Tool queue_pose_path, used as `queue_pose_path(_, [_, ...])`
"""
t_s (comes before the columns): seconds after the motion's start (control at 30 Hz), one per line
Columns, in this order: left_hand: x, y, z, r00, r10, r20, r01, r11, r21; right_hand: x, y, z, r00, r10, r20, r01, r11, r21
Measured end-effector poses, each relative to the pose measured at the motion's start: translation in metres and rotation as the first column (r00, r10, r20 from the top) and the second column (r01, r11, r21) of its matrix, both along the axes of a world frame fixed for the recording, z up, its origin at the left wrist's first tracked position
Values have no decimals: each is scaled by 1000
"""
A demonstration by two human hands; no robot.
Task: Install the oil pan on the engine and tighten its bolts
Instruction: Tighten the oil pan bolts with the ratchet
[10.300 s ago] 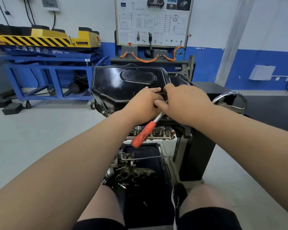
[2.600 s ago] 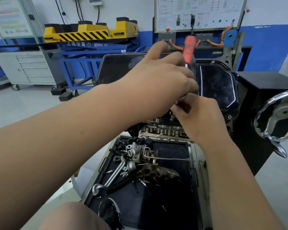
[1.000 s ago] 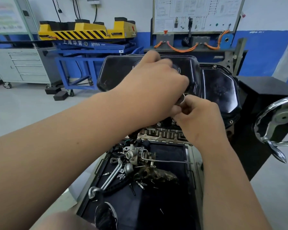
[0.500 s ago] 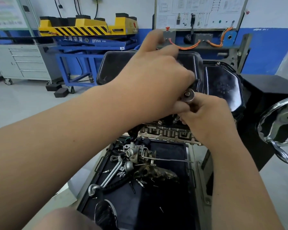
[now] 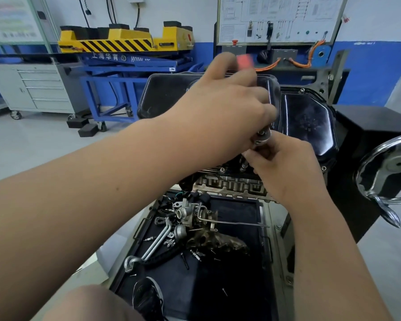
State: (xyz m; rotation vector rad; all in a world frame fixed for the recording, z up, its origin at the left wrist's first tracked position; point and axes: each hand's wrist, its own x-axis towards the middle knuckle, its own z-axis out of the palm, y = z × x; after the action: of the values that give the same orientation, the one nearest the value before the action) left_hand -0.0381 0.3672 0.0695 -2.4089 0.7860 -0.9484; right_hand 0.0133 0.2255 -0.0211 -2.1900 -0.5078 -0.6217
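Since half a second ago the ratchet [image 5: 262, 136] has swung: its red handle [image 5: 245, 62], hidden before, now shows as a blur above our left hand [image 5: 225, 107]. That hand's fingers [image 5: 252, 96] are wrapped round the ratchet. The fingers [image 5: 261, 156] of our right hand [image 5: 287, 170] are curled round the extension [image 5: 243, 167] just beneath the chrome head.

We see the black oil pan [image 5: 306, 119] seated on top of the engine [image 5: 232, 185], with bolts [image 5: 222, 169] showing along its near rim.

Below the engine, a dark tray [image 5: 241, 286] carries a heap of loose metal parts [image 5: 195, 218], a bent pipe [image 5: 158, 239] and small scattered screws. Our shoe [image 5: 148, 295] rests at its near edge. To the right, a chrome handwheel [image 5: 380, 154] is mounted on the black stand [image 5: 368, 126].

Across the grey floor [image 5: 33, 144] stands a blue frame [image 5: 116, 89] bearing a yellow platform [image 5: 125, 41] with black stripes. Beside it is a grey drawer cabinet [image 5: 44, 86] on castors. Against the white wall with its blue band hangs a wiring board [image 5: 278, 17], with orange cables [image 5: 299, 63] looped beneath it.
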Motion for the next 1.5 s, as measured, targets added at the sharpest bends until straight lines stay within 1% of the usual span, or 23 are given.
queue_pose_path(0.13, [-1, -7, -1, 971, 207, -119, -211, 977, -25, -2, 3, -1, 1000, -2, -7, 2, 1000, 9])
queue_pose_path(0.2, [-1, -9, -6, 959, 233, -160, -243, 969, -51, -3, 5, -3, 1000, -6, -2, 6, 1000, -3])
queue_pose_path(0.23, [-1, -9, -8, 961, 215, -173, -230, 971, -71, -3, 6, -3, 1000, -11, 0, 11, 1000, 1])
queue_pose_path(0.3, [-1, -8, -8, 978, 124, -168, -142, 985, -100, -3, 7, -3, 1000, -17, 0, 17, 1000, 16])
queue_pose_path(0.37, [1, -3, -8, 994, 41, -101, -47, 997, -56, -1, 7, -3, 1000, -6, -6, 6, 1000, 6])
queue_pose_path(0.43, [2, 1, -8, 998, 12, -62, -12, 1000, -7, 0, 6, -3, 1000, 8, -4, -9, 999, -34])
queue_pose_path(0.57, [-2, 2, -4, 998, -49, -28, 49, 999, -5, 0, 3, -5, 999, 43, -21, -43, 998, -35])
queue_pose_path(0.63, [-2, 1, -2, 1000, 4, -26, -4, 1000, 0, 0, 2, -4, 999, 38, -14, -38, 999, -12])
queue_pose_path(0.7, [-4, -1, 1, 990, 113, -82, -116, 993, -25, -1, 4, -3, 1000, 26, -10, -26, 1000, 8])
queue_pose_path(0.77, [-4, -2, -3, 967, 217, -133, -223, 974, -31, -2, 7, -3, 1000, 15, -13, -15, 1000, -16])
queue_pose_path(0.8, [-4, -3, -5, 959, 230, -164, -242, 969, -55, -2, 8, -4, 1000, 12, -19, -13, 999, -33])
queue_pose_path(0.9, [-4, -4, -9, 949, 222, -222, -254, 959, -125, -3, 11, -4, 1000, 9, -18, -10, 1000, -24])
queue_pose_path(0.97, [-4, -3, -8, 961, 156, -230, -190, 972, -136, -3, 12, -4, 1000, -2, -7, 2, 1000, 3])
queue_pose_path(1.03, [-2, 0, -8, 982, 87, -169, -103, 991, -88, -2, 11, -4, 1000, 10, -10, -10, 1000, 3])
queue_pose_path(1.1, [1, 4, -7, 991, 73, -116, -76, 997, -22, 1, 10, -5, 998, 58, -38, -59, 998, -9])
queue_pose_path(1.17, [1, 7, -5, 994, 56, -91, -56, 998, 0, 3, 7, -7, 995, 82, -57, -82, 997, -11])
queue_pose_path(1.27, [0, 10, -2, 995, 36, -90, -39, 999, -29, 3, 6, -7, 999, 34, -21, -34, 999, 0])
queue_pose_path(1.37, [-2, 7, 0, 984, 121, -128, -126, 992, -27, 0, 6, -5, 1000, 15, -4, -15, 999, 39])
queue_pose_path(1.43, [-2, 5, 0, 964, 201, -173, -208, 978, -27, -1, 8, -5, 1000, 13, -2, -13, 1000, 28])
queue_pose_path(1.5, [-2, 2, -2, 954, 226, -199, -242, 968, -59, -2, 11, -6, 1000, 19, -2, -19, 1000, 24])
